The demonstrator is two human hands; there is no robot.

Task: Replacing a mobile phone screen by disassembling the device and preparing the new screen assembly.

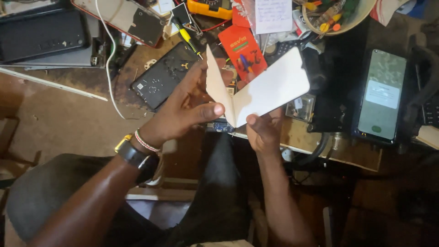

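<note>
white folded card (270, 89) | pinched between left hand (183, 110) and right hand (264, 130) grips

View: one camera only, worn on the person's head, so no second view shares the scene.
Facing: steeply down over the forearms and lap, toward a cluttered workbench (59, 114).
Nearness: close; the left hand (183, 110) and right hand (264, 130) sit mid-frame, arms running off the bottom edge.
Top edge: bench clutter is cut off there.
Right side: a lit phone (382, 93) lies near the edge of frame.
</note>
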